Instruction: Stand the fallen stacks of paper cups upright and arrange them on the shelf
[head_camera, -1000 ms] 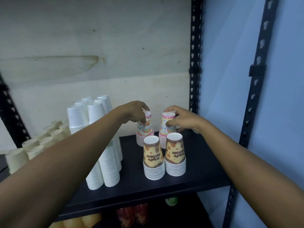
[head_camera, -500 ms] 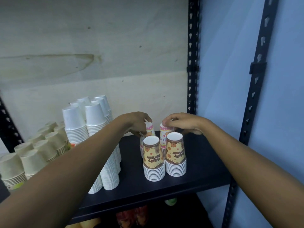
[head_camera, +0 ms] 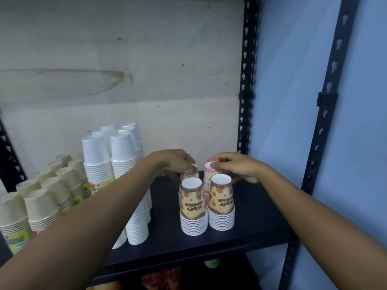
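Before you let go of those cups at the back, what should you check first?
1. The left hand grips the left pink stack: ok.
2. The right hand pinches the top of the right pink stack: ok.
3. Pink bases flat on the shelf: cannot tell, hidden behind the brown stacks.
4. Brown stacks upright: ok.
5. The white stacks standing: ok.
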